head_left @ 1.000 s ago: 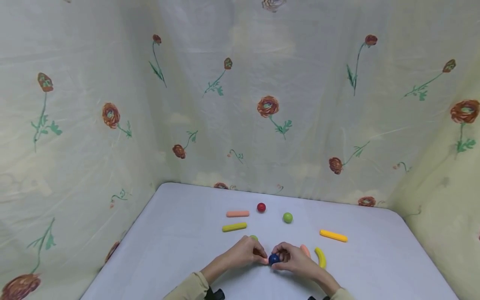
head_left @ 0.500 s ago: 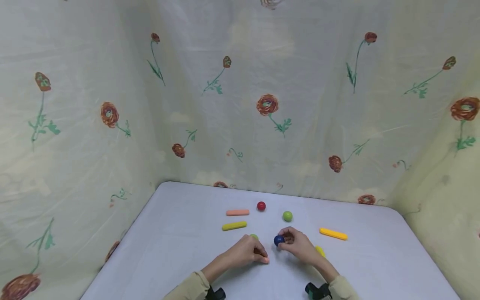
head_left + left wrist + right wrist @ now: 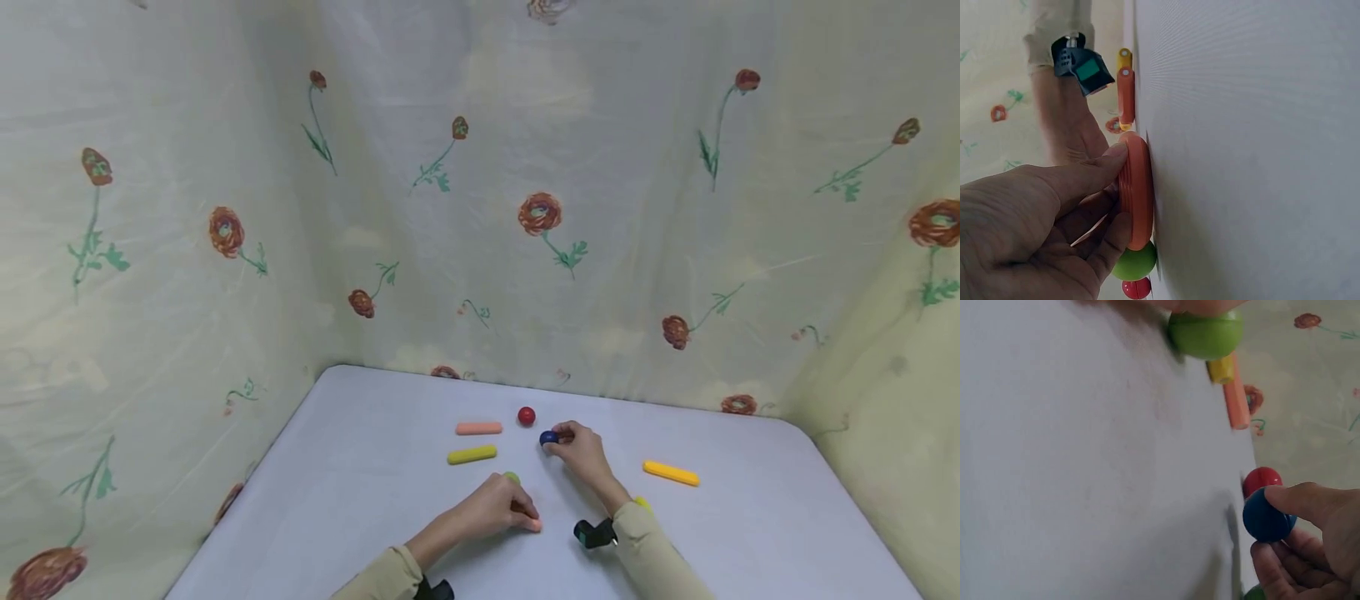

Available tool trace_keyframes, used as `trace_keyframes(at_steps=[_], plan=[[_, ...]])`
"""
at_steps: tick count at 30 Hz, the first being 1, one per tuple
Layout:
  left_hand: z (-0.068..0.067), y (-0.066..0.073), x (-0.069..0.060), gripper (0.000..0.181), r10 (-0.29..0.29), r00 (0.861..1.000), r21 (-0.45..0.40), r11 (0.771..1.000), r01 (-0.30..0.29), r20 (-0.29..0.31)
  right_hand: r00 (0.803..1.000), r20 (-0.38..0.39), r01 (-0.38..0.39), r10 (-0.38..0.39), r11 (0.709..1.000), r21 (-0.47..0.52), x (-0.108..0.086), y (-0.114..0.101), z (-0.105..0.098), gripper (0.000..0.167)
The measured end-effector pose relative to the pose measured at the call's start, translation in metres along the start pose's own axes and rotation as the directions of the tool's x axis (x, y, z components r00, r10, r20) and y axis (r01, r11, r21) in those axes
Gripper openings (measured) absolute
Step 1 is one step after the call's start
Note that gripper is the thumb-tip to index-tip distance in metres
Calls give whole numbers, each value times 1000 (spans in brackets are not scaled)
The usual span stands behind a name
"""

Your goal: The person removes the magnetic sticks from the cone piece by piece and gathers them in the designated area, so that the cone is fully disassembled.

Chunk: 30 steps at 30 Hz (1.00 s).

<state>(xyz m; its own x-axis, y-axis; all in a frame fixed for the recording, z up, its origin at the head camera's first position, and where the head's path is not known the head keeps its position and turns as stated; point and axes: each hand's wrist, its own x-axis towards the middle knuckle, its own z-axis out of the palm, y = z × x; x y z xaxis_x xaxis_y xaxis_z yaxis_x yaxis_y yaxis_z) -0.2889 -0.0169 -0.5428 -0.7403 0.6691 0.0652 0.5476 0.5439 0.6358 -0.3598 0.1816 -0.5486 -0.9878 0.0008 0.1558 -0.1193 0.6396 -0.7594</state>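
My left hand (image 3: 495, 507) pinches a ridged orange curved piece (image 3: 1138, 194) between thumb and fingers, low over the tabletop. A light green ball (image 3: 1135, 262) sits just beyond it, largely covered by the hand in the head view. Farther forward, my right hand (image 3: 585, 457) holds a dark blue ball (image 3: 1264, 515) with thumb and fingertips. In the right wrist view the ball's shadow lies apart from it on the table. The red ball (image 3: 527, 416) stands slightly beyond the blue one. Another green ball (image 3: 1255, 592) shows partly below the right hand, which hides it from the head view.
On the white table (image 3: 360, 467), a salmon stick (image 3: 479, 428) and an olive-yellow stick (image 3: 472, 455) lie left of the balls. An orange-yellow stick (image 3: 671, 473) lies at the right. A yellow banana-shaped piece (image 3: 642, 502) is mostly behind my right sleeve. Flowered cloth (image 3: 480, 250) surrounds the table.
My right hand has carried the blue ball away from the left hand, forward to beside the red ball. It now covers the far green ball. The left hand has stayed with the orange piece.
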Motion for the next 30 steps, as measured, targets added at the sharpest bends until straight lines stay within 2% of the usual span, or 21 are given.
trace_keyframes(at_steps=[6,10,14,18,22,24,26,30], plan=[[0,2,1,12,28,1000,14,1000,-28,-4,999,25,-37,38,999,-33,2,0,1,32],[-2,1,1,13,47,999,47,998,-47,8,999,31,-25,26,999,-31,-2,-4,-2,43],[-10,1,-1,14,46,999,51,998,-47,11,1000,21,13,-12,999,-34,-14,-17,-7,50],[-23,0,-4,9,26,997,77,997,-19,-79,998,24,66,-65,998,-8,-36,-34,-10,37],[-33,-4,-6,10,13,980,150,989,17,-201,991,91,102,-101,995,-3,-61,-41,-6,24],[-34,-7,-7,14,16,974,187,982,27,-224,983,142,123,-119,992,-18,-71,-42,-2,23],[-34,-10,-7,18,20,976,213,977,28,-216,966,214,154,-147,988,-17,-80,-41,2,25],[-33,-14,-5,22,17,991,211,977,11,-129,919,342,206,-194,978,-1,-92,-38,7,24]])
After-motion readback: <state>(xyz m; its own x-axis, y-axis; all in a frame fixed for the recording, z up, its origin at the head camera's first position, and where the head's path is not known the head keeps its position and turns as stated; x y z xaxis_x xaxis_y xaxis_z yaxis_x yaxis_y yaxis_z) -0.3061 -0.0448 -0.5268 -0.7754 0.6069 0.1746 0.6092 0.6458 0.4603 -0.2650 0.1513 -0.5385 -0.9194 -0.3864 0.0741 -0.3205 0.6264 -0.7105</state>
